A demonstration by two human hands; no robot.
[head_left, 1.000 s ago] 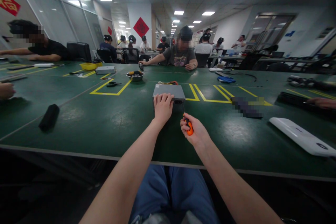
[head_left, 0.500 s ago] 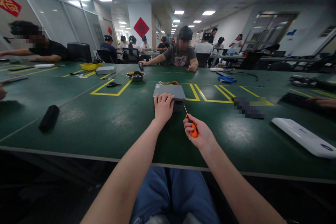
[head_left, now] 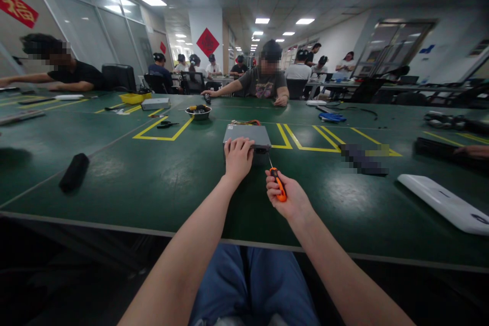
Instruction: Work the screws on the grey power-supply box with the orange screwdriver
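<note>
Screwdriver [head_left: 279, 188] is clasped in the curled right hand [head_left: 287, 197], tip just beyond the fingers at the box [head_left: 250, 134] pressed under the flat left hand [head_left: 237, 159]; cover judged unopened.

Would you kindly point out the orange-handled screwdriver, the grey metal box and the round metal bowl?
orange-handled screwdriver [head_left: 279, 187], head view, on its handle.
grey metal box [head_left: 247, 133], head view, on its flat top.
round metal bowl [head_left: 197, 114], head view, on its front wall.
</note>
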